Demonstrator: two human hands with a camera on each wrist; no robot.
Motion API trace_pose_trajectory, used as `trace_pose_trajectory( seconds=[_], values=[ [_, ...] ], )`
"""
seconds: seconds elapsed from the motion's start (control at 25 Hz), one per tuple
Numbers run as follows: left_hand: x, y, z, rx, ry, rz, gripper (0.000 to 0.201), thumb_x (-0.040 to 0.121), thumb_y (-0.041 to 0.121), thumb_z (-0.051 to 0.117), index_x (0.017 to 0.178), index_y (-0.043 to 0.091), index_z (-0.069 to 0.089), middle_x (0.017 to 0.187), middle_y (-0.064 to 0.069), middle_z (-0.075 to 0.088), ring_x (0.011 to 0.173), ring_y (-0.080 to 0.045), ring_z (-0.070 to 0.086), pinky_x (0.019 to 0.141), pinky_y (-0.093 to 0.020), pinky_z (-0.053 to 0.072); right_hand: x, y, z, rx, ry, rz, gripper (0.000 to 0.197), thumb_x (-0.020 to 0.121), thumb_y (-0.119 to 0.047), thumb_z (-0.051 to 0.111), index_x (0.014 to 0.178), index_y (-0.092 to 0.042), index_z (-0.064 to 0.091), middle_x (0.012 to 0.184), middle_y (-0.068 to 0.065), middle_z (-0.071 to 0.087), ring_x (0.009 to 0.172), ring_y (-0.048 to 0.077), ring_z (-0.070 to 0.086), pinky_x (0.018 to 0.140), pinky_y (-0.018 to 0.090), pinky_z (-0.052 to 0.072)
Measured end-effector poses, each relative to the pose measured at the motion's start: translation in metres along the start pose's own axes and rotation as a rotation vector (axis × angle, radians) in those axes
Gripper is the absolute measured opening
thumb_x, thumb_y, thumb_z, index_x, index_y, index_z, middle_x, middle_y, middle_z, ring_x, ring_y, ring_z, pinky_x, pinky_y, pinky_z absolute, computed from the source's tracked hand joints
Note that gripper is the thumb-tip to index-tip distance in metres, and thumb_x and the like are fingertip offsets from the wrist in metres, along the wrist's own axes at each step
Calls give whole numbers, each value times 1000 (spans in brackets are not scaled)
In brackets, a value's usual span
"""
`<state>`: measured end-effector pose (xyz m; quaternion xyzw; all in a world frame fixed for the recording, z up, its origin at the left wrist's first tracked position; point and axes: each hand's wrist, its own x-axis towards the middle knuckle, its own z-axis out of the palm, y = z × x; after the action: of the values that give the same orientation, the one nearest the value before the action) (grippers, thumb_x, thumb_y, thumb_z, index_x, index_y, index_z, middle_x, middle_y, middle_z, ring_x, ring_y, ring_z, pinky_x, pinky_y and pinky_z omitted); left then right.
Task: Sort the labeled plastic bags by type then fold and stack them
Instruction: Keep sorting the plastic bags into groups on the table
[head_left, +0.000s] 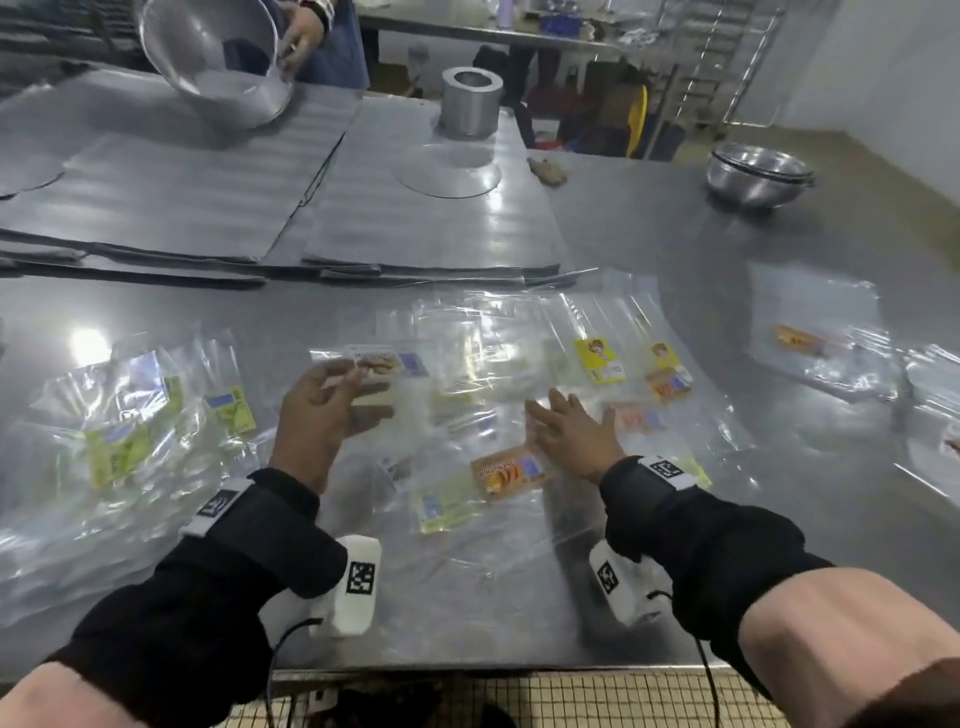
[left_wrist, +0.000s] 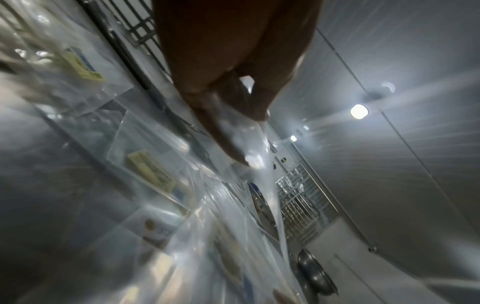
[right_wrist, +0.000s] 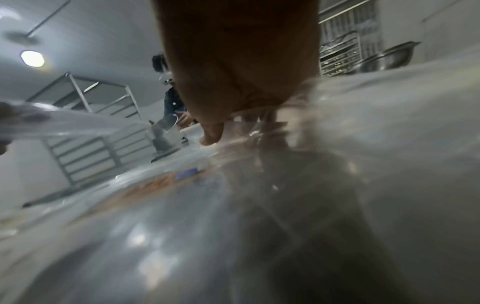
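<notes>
Plastic bags (head_left: 519, 364) are being sorted: left hand (head_left: 324, 410) is pinching one clear bag (head_left: 379, 364), right hand (head_left: 571, 431) is pressing flat-fingered; placing it by type likely follows

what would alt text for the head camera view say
A person's left hand lifts a clear labeled plastic bag while the right hand lies flat on more bags spread over a steel table. A pile of green-labeled bags sits at left, steel bowls far right.
</notes>
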<state>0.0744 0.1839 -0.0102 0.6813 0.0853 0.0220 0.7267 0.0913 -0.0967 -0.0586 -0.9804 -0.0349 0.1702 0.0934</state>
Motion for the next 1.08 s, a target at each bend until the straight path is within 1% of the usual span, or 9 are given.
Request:
trace_pose_trajectory(
  seconds=[0.12,0.24,0.32,0.4,0.56,0.68,0.84,0.96,1.08],
  values=[
    [1,-4,-2,-16,-121,-102,33,97,9,46,126,25,45,100,-7,69,69,-25,69,53,-27,56,2,-5,-14,334,99,63,44,100,-40,34,144,-34,32,154,-1,27,142,19,24,115,53,1],
    [-9,-20,-6,111,-204,-255,41,96,1,44,131,24,42,100,-11,67,68,-24,65,54,-30,57,1,-10,-30,867,136,17,50,96,-46,42,143,-29,39,147,0,41,137,20,36,112,36,22],
    [-10,-31,-6,108,-165,-305,62,95,-2,46,146,25,24,101,-18,65,73,-31,63,56,-33,57,-1,-22,-35,951,51,-69,54,95,-49,43,145,-29,36,148,-2,39,136,18,36,104,30,30],
    [-13,-37,-2,102,-58,-230,84,92,-5,50,149,37,4,102,-17,62,76,-31,64,57,-32,58,-1,-41,-33,867,-38,-162,54,95,-48,42,145,-31,33,150,-4,35,137,16,34,103,27,29],
    [-19,-30,19,171,-19,-156,29,99,29,44,122,18,57,110,-9,60,62,-3,67,50,-17,49,-4,-71,-24,798,-59,-236,53,95,-45,46,145,-32,34,150,-4,36,137,15,33,102,21,27],
    [-15,-32,30,62,-168,-356,54,92,56,40,113,11,61,104,-3,63,80,-16,69,64,-27,55,-12,-75,-21,724,-215,-317,62,93,-39,54,147,-33,25,151,0,33,138,15,32,108,25,26],
    [-12,-46,30,89,-111,-327,23,88,-4,56,111,-1,59,103,-19,64,72,-16,61,55,-15,51,-13,-44,-31,610,-82,-242,67,90,-36,59,148,-25,26,154,0,27,141,16,27,104,20,22],
    [-6,-44,26,20,-65,-301,35,87,-12,52,119,2,56,112,-19,61,77,-18,63,62,-19,55,7,13,-29,254,67,32,72,90,-46,55,148,-17,24,158,7,13,145,23,12,115,44,13],
    [6,-17,29,-139,-84,-185,35,91,-10,44,112,16,55,106,-6,61,73,-12,68,61,-18,56,16,46,-15,-56,-31,179,72,92,-56,40,147,-16,19,158,12,5,144,30,11,110,57,19]
  ],
)
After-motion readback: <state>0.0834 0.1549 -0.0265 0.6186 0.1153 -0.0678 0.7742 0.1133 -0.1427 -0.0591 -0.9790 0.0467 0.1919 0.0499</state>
